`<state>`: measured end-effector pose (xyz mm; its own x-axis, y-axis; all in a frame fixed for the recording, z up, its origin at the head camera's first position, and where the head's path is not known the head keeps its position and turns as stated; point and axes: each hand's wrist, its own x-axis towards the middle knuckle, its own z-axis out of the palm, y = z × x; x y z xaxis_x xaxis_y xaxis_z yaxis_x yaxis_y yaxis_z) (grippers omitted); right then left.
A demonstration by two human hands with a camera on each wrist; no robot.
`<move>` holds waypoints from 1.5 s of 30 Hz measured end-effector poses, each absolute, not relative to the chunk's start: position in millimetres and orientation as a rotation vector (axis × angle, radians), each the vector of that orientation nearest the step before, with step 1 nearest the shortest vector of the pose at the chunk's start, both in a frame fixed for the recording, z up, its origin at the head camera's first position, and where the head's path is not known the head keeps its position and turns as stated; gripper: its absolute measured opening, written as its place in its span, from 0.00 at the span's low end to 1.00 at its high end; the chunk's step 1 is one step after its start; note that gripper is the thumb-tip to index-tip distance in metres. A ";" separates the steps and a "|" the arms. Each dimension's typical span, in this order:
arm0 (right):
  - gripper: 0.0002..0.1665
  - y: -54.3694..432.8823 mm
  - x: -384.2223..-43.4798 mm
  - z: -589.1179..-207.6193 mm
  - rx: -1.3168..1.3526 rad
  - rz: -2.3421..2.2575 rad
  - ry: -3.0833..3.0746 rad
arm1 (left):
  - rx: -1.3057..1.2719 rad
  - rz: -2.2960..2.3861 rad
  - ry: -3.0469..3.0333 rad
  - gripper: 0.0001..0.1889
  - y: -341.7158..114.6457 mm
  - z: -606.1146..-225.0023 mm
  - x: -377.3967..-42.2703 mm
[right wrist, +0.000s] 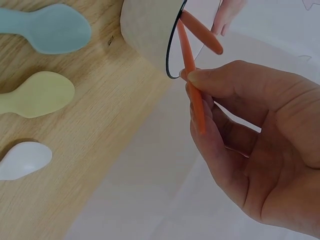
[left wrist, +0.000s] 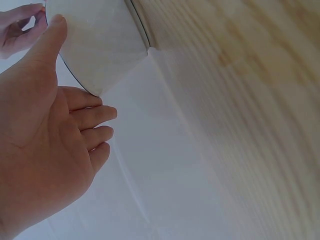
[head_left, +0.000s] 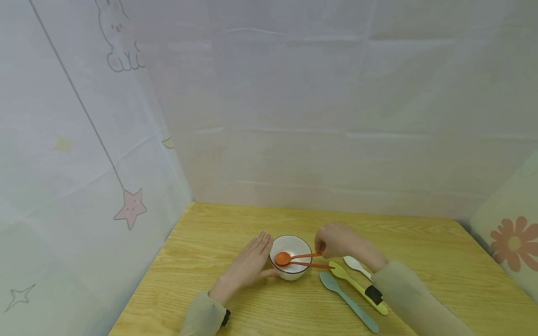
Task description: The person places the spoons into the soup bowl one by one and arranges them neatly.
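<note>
A white bowl (head_left: 290,274) with a dark rim stands on the table. In the head view, my left hand (head_left: 249,262) rests against its left side, fingers extended and thumb near the front; the left wrist view shows the thumb touching the bowl wall. My right hand (head_left: 339,240) pinches the handle of an orange spoon (right wrist: 187,47) between thumb and fingers, at the bowl's right. A second orange handle (right wrist: 202,32) leans over the rim, free of the fingers. One orange spoon head (head_left: 283,258) shows inside the bowl; which handle it belongs to I cannot tell.
Right of the bowl lie a blue-green spoon (head_left: 349,303), a yellow-green spoon (head_left: 357,285) and a white spoon (head_left: 354,264), the last two partly under the right forearm. The wooden table (head_left: 168,294) meets pale printed cloth walls (head_left: 294,116) behind and at the sides.
</note>
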<state>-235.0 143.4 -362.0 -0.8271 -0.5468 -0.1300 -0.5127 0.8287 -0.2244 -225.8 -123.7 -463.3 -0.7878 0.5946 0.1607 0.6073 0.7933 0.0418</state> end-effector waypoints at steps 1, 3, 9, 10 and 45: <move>0.11 142.9 -235.1 -361.9 -0.825 -0.266 2.820 | -0.958 -0.138 -2.842 0.48 -123.7 -463.3 -226.0; 0.11 142.1 -235.7 -362.1 -0.825 -0.260 2.820 | -0.958 -0.142 -2.845 0.48 -123.7 -463.2 -226.1; 0.10 141.0 -236.7 -362.9 -0.856 -0.242 2.826 | -0.959 -0.150 -2.850 0.48 -123.8 -463.2 -226.1; 0.10 141.1 -236.7 -363.2 -0.860 -0.242 2.826 | -0.960 -0.149 -2.848 0.48 -123.8 -463.2 -226.2; 0.08 141.9 -228.1 -364.7 -0.890 -0.303 2.769 | -0.953 -0.164 -2.855 0.48 -125.1 -462.8 -226.0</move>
<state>-228.1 141.9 -364.7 -0.7931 -0.5922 -0.1422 -0.5475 0.7956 -0.2594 -226.0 -125.1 -462.8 -0.7927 0.5897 0.1544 0.6036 0.7948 0.0628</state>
